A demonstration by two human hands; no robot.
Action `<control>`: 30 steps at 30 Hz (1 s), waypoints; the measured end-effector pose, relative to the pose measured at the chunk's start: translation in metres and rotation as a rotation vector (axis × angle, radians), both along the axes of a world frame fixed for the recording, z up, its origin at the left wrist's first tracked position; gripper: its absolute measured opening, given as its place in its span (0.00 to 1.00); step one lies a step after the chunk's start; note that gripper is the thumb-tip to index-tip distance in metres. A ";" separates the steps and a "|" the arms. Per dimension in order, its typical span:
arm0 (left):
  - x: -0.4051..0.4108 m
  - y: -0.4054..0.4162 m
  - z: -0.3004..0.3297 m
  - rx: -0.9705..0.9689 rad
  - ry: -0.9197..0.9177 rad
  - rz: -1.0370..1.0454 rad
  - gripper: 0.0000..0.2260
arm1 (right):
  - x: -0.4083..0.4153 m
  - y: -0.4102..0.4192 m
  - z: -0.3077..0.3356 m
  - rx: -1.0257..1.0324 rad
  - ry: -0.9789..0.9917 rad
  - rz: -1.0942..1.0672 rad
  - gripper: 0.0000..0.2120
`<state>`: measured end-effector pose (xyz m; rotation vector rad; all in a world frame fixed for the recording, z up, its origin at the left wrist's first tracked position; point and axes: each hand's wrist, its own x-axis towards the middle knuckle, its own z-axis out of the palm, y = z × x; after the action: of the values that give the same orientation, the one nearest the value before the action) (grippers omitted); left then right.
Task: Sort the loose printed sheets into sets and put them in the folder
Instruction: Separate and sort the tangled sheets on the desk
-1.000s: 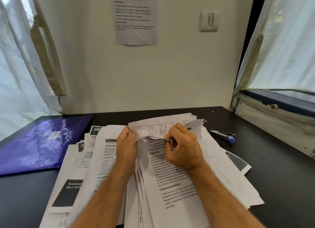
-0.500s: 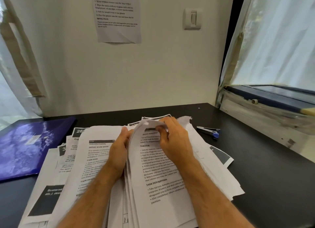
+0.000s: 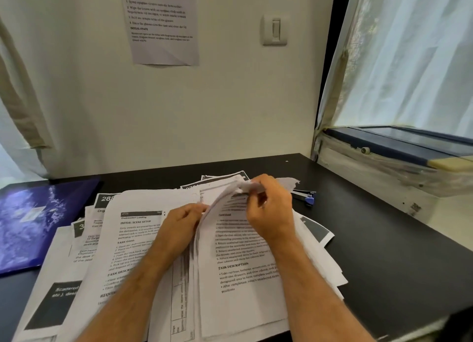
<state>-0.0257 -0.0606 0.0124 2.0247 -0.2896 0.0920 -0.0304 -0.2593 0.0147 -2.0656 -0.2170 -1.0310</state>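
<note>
A messy pile of printed sheets covers the middle of the black desk. My right hand pinches the curled top corner of a thin set of sheets and lifts that corner off the pile. My left hand grips the left edge of the same set, fingers tucked under the lifted pages. A dark blue folder lies shut at the left of the desk, apart from both hands.
A small blue and black stapler lies on the desk just right of the pile. A printed notice hangs on the wall. A window sill borders the desk on the right, curtains on both sides.
The top corner of the set, folded over a second ago, was laid flat and is now lifted again by my right hand. My left hand slid down the left edge. The camera turned right.
</note>
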 end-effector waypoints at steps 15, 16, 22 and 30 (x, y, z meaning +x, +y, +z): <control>0.120 -0.110 0.034 0.765 -0.024 -0.096 0.21 | 0.014 -0.026 -0.021 0.231 0.180 -0.142 0.15; 0.122 -0.112 0.033 0.778 -0.018 -0.098 0.21 | 0.015 -0.027 -0.021 0.228 0.169 -0.138 0.14; 0.130 -0.112 0.046 0.592 -0.153 -0.040 0.06 | 0.017 -0.023 -0.019 0.001 0.103 -0.004 0.08; 0.129 -0.093 0.085 0.356 -0.286 0.033 0.07 | 0.010 -0.013 -0.012 -0.124 0.040 0.028 0.07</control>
<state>0.1033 -0.1539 0.0976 2.3714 -0.4800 0.3757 -0.0200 -0.2721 0.0026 -2.1864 -0.2954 -0.9804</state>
